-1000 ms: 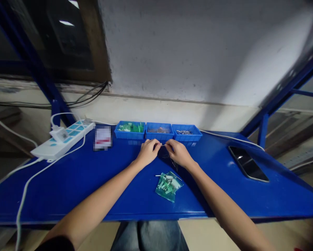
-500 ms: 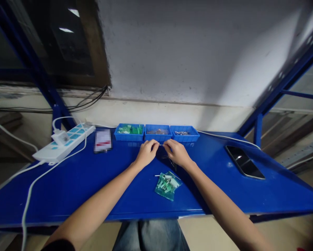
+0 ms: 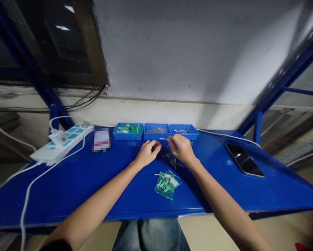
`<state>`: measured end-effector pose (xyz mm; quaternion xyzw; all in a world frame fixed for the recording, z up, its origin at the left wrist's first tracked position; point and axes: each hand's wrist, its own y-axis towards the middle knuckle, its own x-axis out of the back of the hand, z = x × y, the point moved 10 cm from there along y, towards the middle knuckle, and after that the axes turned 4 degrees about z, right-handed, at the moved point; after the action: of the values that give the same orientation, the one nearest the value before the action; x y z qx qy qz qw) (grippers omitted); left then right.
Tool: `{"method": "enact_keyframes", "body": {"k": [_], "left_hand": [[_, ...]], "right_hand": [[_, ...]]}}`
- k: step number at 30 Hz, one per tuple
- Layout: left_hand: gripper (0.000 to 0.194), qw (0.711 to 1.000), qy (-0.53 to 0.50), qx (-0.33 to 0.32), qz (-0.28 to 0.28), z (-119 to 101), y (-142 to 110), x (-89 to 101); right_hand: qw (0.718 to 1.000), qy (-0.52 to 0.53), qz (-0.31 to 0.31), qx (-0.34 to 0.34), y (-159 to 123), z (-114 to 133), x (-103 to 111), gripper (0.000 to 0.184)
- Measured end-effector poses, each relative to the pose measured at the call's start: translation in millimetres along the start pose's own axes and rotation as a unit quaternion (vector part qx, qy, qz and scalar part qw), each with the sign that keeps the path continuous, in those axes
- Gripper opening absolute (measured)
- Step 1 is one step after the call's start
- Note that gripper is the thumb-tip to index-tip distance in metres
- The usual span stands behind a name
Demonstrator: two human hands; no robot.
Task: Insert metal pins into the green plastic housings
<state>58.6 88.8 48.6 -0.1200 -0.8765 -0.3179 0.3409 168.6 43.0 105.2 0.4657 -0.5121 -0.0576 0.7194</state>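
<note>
My right hand (image 3: 182,148) is closed in a pinch on a thin pale rod (image 3: 163,139) that points left from the fingertips. Just left of it, my left hand (image 3: 146,153) has thumb and fingers curled together; whatever may be between the tips is too small to make out. Several thin metal pins (image 3: 173,162) lie loose on the blue table below my right hand. Closer to me rests a green plastic bag (image 3: 163,193), with small white, green and metal pieces on or in it.
Along the back stand a blue bin (image 3: 127,137) of green and white parts, a middle bin (image 3: 158,136) of brownish parts and a right bin (image 3: 191,136) of metal pins. A power strip (image 3: 48,150) and a blurred-out card (image 3: 101,139) lie left, a phone (image 3: 244,160) right.
My hands have come apart: both met at the thin piece before, and now the rod stays with my right hand, which has moved slightly right and up. More loose pins show beneath.
</note>
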Motion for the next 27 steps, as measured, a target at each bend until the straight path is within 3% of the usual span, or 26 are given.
{"method": "enact_keyframes", "body": {"k": [4,6,8,10,12,15,20,27], "left_hand": [[0.016,0.996,0.056,-0.003,0.065,-2.3,-1.1,-18.9],[0.019,0.992,0.088,-0.001,0.093,-2.7,-2.4,-26.4],[0.019,0.988,0.103,0.0,0.114,-3.0,-3.7,-31.0],[0.017,0.986,0.107,0.0,0.129,-3.3,-4.4,-33.4],[0.012,0.985,0.105,0.001,0.14,-3.3,-4.8,-34.6],[0.007,0.984,0.099,0.0,0.151,-2.4,-5.2,-36.3],[0.007,0.985,0.102,0.005,0.138,2.7,-5.1,-36.1],[0.02,0.991,0.099,0.037,0.078,11.5,-1.0,-25.4]], "right_hand": [[0.972,-0.052,-0.223,-0.048,-15.6,-27.7,57.5,0.018],[0.953,-0.084,-0.263,-0.126,-23.4,-53.2,68.8,0.021],[0.945,-0.101,-0.217,-0.221,-26.1,-82.8,60.9,0.021],[0.952,-0.09,-0.1,-0.277,-25.0,-103.7,34.3,0.025],[0.962,-0.058,0.019,-0.266,-23.2,-105.2,1.4,0.026],[0.973,-0.013,0.124,-0.195,-21.1,-82.9,-37.3,0.023],[0.967,0.02,0.218,-0.127,-23.1,-54.8,-74.0,0.02],[0.961,0.05,0.25,-0.109,-22.0,-37.4,-71.7,0.023]]}}
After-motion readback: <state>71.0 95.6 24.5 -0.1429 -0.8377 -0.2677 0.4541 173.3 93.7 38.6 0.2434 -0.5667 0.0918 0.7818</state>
